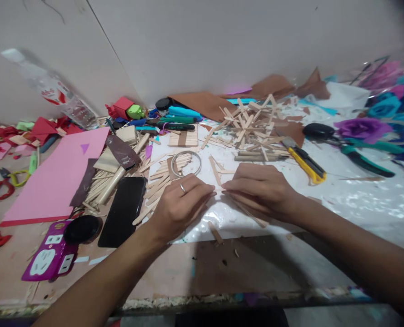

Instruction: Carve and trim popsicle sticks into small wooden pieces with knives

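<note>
With left hand (183, 204) (ring on one finger) and right hand (265, 190) nearly fingertip to fingertip, backs up, forearms slanting inward: pinching a small pale strip (219, 191), mostly hidden, above white sheet (202, 227). On bottle (67, 97) and dark handle (183, 127), lettering too blurred to read.

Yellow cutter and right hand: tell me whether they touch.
Apart: the head view plainly shows bare white sheet between the yellow cutter and the right hand.
</note>
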{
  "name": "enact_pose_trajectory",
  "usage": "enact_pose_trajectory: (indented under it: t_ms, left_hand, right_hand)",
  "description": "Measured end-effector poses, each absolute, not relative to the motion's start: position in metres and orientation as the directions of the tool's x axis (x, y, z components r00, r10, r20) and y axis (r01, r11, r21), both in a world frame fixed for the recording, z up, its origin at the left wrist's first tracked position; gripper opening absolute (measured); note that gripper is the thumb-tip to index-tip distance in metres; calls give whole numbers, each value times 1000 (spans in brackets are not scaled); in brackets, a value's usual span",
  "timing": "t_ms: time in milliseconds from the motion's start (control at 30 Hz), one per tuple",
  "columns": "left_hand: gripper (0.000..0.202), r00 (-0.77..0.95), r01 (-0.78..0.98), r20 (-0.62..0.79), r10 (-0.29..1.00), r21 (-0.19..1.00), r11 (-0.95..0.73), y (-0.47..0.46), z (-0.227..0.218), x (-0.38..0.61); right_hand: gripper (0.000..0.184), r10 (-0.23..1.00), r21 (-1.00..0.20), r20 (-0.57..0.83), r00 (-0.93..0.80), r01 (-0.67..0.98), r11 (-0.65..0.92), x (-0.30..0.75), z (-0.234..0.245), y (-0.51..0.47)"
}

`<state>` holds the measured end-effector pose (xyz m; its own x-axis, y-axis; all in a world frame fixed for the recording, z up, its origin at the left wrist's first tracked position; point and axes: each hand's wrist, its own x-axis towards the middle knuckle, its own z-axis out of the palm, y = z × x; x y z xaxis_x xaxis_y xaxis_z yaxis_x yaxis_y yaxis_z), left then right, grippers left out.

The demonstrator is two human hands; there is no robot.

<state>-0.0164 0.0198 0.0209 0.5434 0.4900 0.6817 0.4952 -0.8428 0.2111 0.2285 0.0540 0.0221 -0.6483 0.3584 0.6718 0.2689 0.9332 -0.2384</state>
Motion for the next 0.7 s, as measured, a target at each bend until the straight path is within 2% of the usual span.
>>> enact_pose_trajectory:
  t_ms: [167, 267, 533, 600, 700]
  left_hand:
    - [11, 540, 523, 668, 511, 209, -826, 21, 19, -16]
    - [13, 542, 542, 680, 494, 166, -824, 21, 17, -19]
    - [22, 552, 542, 697, 458, 119, -832, 21, 21, -20]
    - [27, 537, 544, 715, 447, 111, -831, 20, 20, -19]
    - [26, 546, 532, 703, 455, 129, -837, 21, 18, -20]
  right_hand:
    - [11, 422, -331, 641, -641, 266, 906, 229, 19, 55]
    - [12, 439, -364, 632, -639, 255, 896, 229, 18, 55]
    - [12, 427, -321, 655, -623, 282, 904, 225, 15, 51]
    - [18, 476, -394, 599, -644, 281, 875, 225, 17, 49]
    - [26, 568, -555, 499, -655, 262, 789, 225, 19, 46]
